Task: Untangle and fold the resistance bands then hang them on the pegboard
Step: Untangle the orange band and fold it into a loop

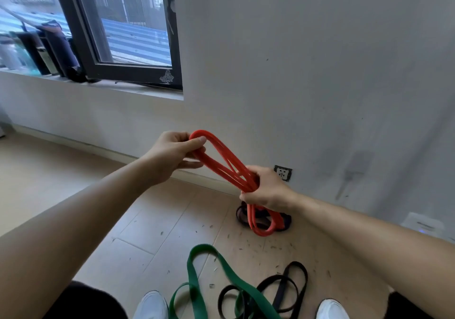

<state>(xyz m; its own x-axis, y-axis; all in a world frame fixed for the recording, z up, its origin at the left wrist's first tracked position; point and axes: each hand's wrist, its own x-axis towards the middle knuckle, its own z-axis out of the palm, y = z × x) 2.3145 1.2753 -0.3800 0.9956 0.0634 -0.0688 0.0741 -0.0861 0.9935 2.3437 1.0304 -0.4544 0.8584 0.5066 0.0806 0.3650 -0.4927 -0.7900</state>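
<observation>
- While my left hand [172, 153] pinches the top bend of the red band [211, 164] between thumb and curled fingers, my right hand [267, 190] is clenched round the gathered strands lower down; both grips are closed on the band, neither spread.
- Between my two grips the strands run in a slanting bundle and seem to cross once; below my right fist a short loop hangs free, in front of a dark bundle [242, 214] on the floor [147, 232]; whether the two touch I cannot tell.
- I judge the step to be folding the red band into even loops; to do it well I should lay the strands flat and side by side, work the crossing out before closing the fold, and take up the hanging loop so both ends match.
- Rubber pulls back; I would hold firm at the bends and not stretch it, or the loops may slip uneven.
- Below both grips, by my shoes [152, 304], the green band [193, 274] and black band [296, 264] lie overlapped on the floor, seemingly not yet sorted.
- No pegboard shows; hanging lies ahead.
- Containers: none that I can make out near my grips; far beyond my left hand, things stand on the sill [147, 92], too blurred to say what they are or hold.
</observation>
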